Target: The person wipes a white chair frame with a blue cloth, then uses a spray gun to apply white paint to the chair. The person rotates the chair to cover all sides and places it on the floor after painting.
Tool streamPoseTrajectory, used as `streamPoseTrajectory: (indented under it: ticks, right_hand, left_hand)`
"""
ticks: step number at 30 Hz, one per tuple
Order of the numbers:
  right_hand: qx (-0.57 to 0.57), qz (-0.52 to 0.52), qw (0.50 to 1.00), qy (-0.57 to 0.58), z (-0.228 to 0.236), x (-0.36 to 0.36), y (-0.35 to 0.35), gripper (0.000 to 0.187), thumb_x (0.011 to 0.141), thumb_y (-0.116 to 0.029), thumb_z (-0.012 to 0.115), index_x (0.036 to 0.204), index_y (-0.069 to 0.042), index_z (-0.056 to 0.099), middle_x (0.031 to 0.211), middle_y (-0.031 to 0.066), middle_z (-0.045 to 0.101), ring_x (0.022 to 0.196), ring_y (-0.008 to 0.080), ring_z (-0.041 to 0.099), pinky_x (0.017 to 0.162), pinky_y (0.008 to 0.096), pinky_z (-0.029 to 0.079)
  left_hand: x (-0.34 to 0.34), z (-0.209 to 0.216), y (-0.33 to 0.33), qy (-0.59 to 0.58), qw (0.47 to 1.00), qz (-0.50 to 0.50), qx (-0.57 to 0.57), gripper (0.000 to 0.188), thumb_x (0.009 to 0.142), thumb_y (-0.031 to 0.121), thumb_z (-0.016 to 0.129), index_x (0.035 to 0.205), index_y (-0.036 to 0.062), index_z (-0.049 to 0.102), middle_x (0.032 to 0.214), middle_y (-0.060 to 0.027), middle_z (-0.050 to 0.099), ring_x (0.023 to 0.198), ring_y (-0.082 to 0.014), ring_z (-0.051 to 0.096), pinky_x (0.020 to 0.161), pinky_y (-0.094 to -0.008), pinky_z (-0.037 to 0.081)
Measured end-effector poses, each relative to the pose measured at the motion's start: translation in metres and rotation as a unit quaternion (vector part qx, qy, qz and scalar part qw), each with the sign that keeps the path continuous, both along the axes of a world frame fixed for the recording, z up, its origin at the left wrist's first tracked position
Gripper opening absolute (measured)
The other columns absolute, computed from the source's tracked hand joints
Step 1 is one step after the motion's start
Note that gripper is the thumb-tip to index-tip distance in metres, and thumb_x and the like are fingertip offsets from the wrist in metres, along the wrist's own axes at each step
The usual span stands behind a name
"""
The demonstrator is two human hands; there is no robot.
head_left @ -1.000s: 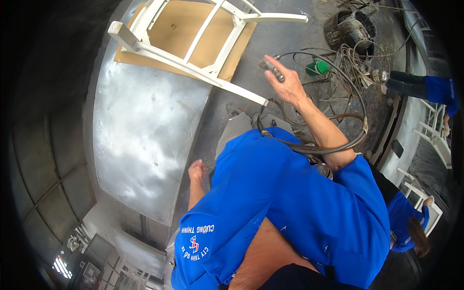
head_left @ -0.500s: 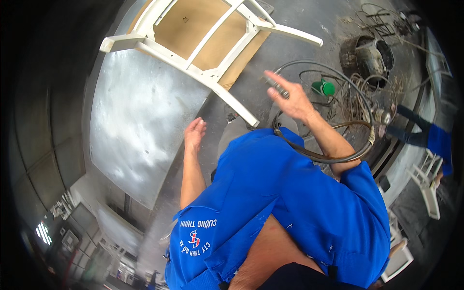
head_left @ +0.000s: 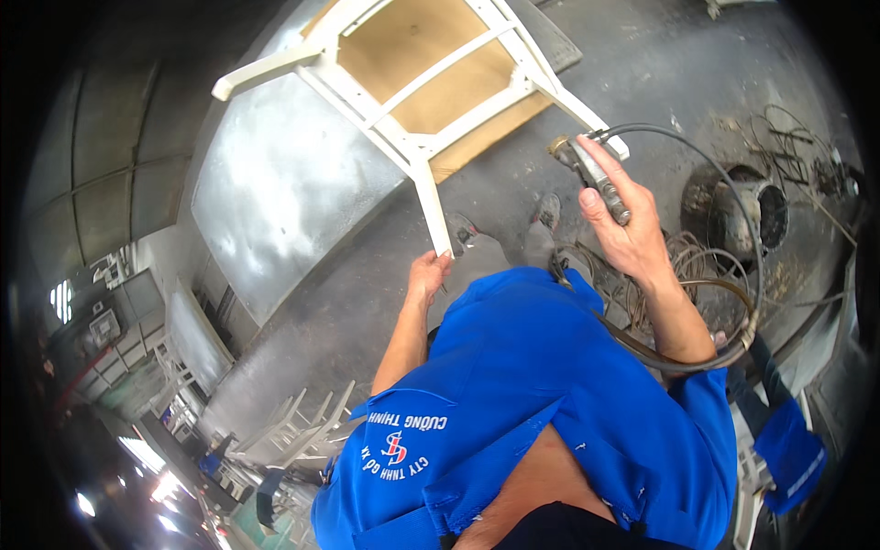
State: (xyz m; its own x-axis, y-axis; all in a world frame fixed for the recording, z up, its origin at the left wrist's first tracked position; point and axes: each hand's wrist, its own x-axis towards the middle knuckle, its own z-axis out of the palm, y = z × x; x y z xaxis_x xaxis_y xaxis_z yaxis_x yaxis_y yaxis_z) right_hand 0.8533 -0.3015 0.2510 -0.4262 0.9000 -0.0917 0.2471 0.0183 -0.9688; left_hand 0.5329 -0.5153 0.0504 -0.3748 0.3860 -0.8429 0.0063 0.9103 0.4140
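My right hand [head_left: 632, 234] is closed round a metal spray gun [head_left: 598, 180] with a brass-coloured nozzle end, held up right of a white chair frame [head_left: 426, 197]. From the gun a dark hose [head_left: 738, 197] curves right and loops round my right forearm. With pinched fingers, my left hand [head_left: 427, 278] grips the tip of the chair's nearest leg. The chair lies tipped over, its legs pointing toward me and to the sides. Beneath it is a brown board [head_left: 490, 126], which shows through the open frame.
A grey metal-topped table [head_left: 284, 174] extends left of the chair. A round, paint-crusted drum [head_left: 710, 206] stands on the floor to the right, beside tangled hoses [head_left: 687, 261]. At the lower right is another person in blue [head_left: 793, 458]. More white chair frames [head_left: 302, 426] stand at the lower left.
My left hand has moved up to the chair leg and taken hold of its tip. My right hand has raised the spray gun and shifted right. The view has turned slightly.
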Motion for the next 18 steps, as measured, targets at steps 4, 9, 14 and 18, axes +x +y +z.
streamPoseTrajectory:
  ticks: [4,9,14,18]
  right_hand:
    - [0.092,0.051,0.994,0.025,0.034,-0.026,0.023,0.053,0.100,-0.030,0.069,0.147,-0.009,0.055,0.131,0.0171,0.069,0.114,0.0255,0.069,0.098,0.0367,0.053]
    - [0.058,0.155,0.986,0.024,0.075,-0.056,0.052,0.055,0.104,-0.039,0.061,0.150,-0.011,0.053,0.114,0.0079,0.071,0.091,0.0148,0.067,0.077,0.0306,0.055]
    - [0.018,0.120,0.990,-0.077,0.138,-0.088,0.104,0.055,0.104,-0.043,0.057,0.152,-0.015,0.052,0.085,-0.0029,0.059,0.070,0.0052,0.059,0.043,0.0190,0.042]
    - [-0.007,0.155,0.966,-0.207,0.187,-0.118,0.124,0.034,0.108,-0.034,0.048,0.121,-0.005,0.063,0.078,0.0005,0.061,0.056,0.0069,0.056,0.045,0.0198,0.046]
  left_hand:
    - [-0.004,-0.008,0.002,-0.016,0.999,0.048,0.004,0.036,0.099,0.028,0.069,0.127,0.0052,0.070,0.107,-0.0064,0.075,0.096,-0.0167,0.068,0.085,-0.0352,0.053]
    - [-0.009,-0.014,-0.001,-0.057,0.994,0.094,0.004,0.033,0.097,0.026,0.072,0.124,0.0068,0.070,0.107,-0.0061,0.076,0.096,-0.0173,0.069,0.086,-0.0383,0.052]
    - [-0.013,-0.018,-0.002,-0.108,0.984,0.144,-0.006,0.034,0.093,0.026,0.077,0.120,0.0083,0.069,0.110,-0.0088,0.076,0.102,-0.0229,0.070,0.092,-0.0418,0.051]
    - [-0.016,-0.024,-0.002,-0.146,0.974,0.172,-0.002,0.034,0.090,0.025,0.081,0.116,0.0088,0.068,0.107,-0.0092,0.076,0.101,-0.0236,0.071,0.092,-0.0419,0.051]
